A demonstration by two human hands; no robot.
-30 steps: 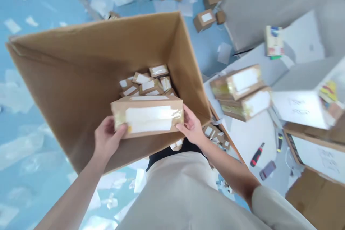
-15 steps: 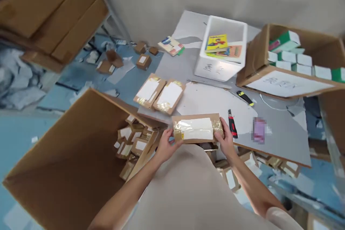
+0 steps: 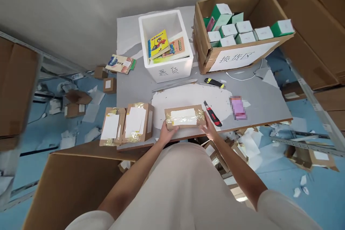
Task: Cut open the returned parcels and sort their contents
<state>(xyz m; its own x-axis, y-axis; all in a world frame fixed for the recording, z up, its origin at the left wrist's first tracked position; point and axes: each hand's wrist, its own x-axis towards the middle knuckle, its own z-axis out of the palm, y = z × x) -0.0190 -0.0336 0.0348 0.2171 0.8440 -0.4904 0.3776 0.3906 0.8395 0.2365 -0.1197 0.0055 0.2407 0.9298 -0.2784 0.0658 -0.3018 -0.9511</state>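
Brown oblong cardboard parcel (image 3: pixel 185 117), white-labelled, taped: at near edge of grey counter (image 3: pixel 262 102), about mid-length; resting or lifted, cannot tell. Left hand (image 3: pixel 166 134): fingers clamped on its left end. Right hand (image 3: pixel 211 129): fingers clamped on its right. Red-and-black box cutter (image 3: pixel 212 114) just beside. Two brown taped cardboard boxes (image 3: pixel 135 123) side by side, near left corner.

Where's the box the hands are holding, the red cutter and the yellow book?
Held box (image 3: pixel 184 116): head view, on its white label.
Red cutter (image 3: pixel 214 115): head view, on its handle.
Yellow book (image 3: pixel 159 44): head view, on its cover.
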